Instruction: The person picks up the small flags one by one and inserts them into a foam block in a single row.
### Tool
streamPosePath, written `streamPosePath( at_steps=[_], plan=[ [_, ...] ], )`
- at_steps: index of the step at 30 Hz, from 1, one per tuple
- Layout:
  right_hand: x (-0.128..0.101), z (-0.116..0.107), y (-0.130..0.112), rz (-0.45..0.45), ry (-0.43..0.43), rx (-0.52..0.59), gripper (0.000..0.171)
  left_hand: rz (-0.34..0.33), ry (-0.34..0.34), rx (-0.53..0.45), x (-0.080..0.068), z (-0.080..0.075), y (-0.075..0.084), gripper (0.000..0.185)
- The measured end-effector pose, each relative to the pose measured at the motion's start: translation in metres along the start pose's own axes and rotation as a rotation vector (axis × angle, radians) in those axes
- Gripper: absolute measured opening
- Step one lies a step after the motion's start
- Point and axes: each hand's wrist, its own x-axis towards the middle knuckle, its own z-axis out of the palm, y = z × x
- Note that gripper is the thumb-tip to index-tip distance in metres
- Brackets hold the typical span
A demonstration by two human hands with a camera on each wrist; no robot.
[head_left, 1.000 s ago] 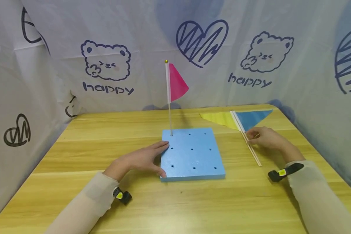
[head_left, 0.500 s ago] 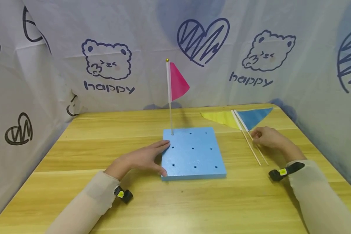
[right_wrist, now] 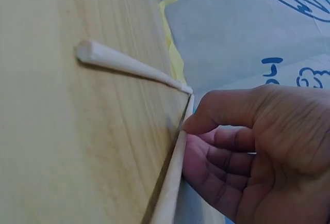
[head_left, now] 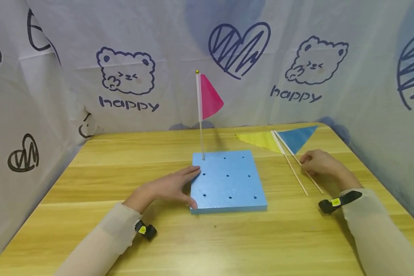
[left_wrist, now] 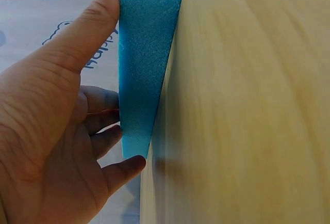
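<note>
A light blue foam block [head_left: 239,186] with several small holes lies on the table. My left hand [head_left: 169,188] rests along its left edge with fingers extended, the thumb at the near corner and the fingertips on top; the left wrist view shows the thumb and fingers [left_wrist: 105,140] against its side. In the far left hole a pink flag [head_left: 210,97] stands upright on its stick. My right hand [head_left: 319,163] pinches the wooden stick of a blue flag [head_left: 296,138] between thumb and fingertips. Beside it, a yellow flag [head_left: 262,142] lies flat, its stick [right_wrist: 129,68] pointing toward me.
The wooden table [head_left: 227,245] ends at the back against a white cloth [head_left: 179,46] printed with bears and hearts, which hangs on both sides too. Black cameras are strapped to both wrists.
My right hand has shifted the blue flag's stick to the right, so its near end has swung away from the yellow flag's stick. The left hand stays on the block.
</note>
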Motion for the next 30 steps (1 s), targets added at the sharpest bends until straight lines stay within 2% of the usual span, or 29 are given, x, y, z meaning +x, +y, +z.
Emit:
streamPosePath(
  at_steps=[17, 20, 23, 27, 30],
  plan=[
    [0.006, -0.004, 0.027, -0.002, -0.028, 0.281, 0.048, 0.023, -0.002, 0.010, -0.001, -0.002, 0.000, 0.119],
    [0.007, -0.003, 0.031, -0.012, -0.043, 0.398, 0.052, 0.022, -0.002, 0.013, -0.002, -0.001, 0.000, 0.119],
    [0.006, -0.003, 0.032, -0.016, -0.053, 0.565, 0.051, 0.019, 0.000, 0.015, -0.001, 0.000, -0.001, 0.120],
    [0.003, -0.004, 0.033, -0.063, -0.091, 0.800, 0.034, 0.011, 0.000, 0.016, -0.001, 0.001, -0.002, 0.120],
    [0.001, -0.006, 0.031, -0.123, -0.147, 0.911, 0.029, 0.015, 0.000, 0.020, -0.001, 0.002, -0.003, 0.120]
  ],
)
